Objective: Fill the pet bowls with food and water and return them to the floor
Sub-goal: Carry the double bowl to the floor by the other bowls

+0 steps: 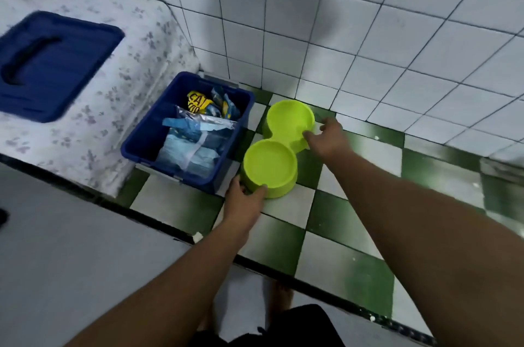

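Note:
A lime-green double pet bowl (279, 145) sits on the green-and-white checkered floor near the tiled wall, and both cups look empty. My left hand (243, 200) grips the near cup's rim, thumb over the edge. My right hand (326, 138) holds the far cup's right side, with its thumb on the rim. Just left of the bowl stands an open blue bin (147, 136) holding bags of pet food (198, 131), one yellow, the others blue and clear.
The bin's blue lid (48, 63) lies on a floral-covered surface (113, 85) at the left. A white tiled wall (368, 34) rises right behind the bowl. A dark step edge (158, 226) separates the checkered floor from the grey floor under my feet.

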A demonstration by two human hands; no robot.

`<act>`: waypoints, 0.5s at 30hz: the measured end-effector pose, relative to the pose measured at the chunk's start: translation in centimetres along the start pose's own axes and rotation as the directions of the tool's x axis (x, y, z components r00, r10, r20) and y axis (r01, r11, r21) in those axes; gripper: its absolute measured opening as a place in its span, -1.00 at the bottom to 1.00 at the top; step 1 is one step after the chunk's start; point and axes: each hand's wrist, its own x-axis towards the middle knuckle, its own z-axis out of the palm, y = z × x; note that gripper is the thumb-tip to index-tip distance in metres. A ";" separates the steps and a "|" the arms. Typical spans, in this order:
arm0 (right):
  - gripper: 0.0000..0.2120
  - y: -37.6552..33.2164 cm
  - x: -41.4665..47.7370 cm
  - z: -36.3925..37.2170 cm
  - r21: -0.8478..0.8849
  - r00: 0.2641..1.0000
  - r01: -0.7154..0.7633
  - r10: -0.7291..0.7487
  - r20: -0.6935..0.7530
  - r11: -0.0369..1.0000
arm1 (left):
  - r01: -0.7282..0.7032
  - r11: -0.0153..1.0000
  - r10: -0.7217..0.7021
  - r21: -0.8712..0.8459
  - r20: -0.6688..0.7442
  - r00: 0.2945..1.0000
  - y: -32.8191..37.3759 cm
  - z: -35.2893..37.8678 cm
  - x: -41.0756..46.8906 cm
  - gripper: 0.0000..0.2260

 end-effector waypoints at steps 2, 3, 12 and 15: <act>-0.33 -0.4 2.2 0.1 0.012 1.000 0.013 -0.013 -0.027 1.000 | -0.022 0.999 0.023 0.031 -0.052 0.998 -0.1 0.7 0.3 -0.36; -0.31 -0.7 3.2 0.2 0.024 0.999 0.023 -0.023 -0.030 0.999 | -0.030 0.998 0.034 0.058 -0.072 0.997 -0.1 1.0 0.4 -0.35; -0.27 -1.2 7.1 2.1 0.075 0.974 -0.022 0.005 0.227 0.997 | -0.044 0.997 0.057 0.071 -0.193 0.979 -0.3 2.6 1.5 -0.38; -0.33 -0.5 6.8 1.7 0.116 0.975 -0.047 0.021 0.219 0.992 | -0.055 0.997 0.064 0.048 -0.232 0.971 -0.6 2.8 2.1 -0.44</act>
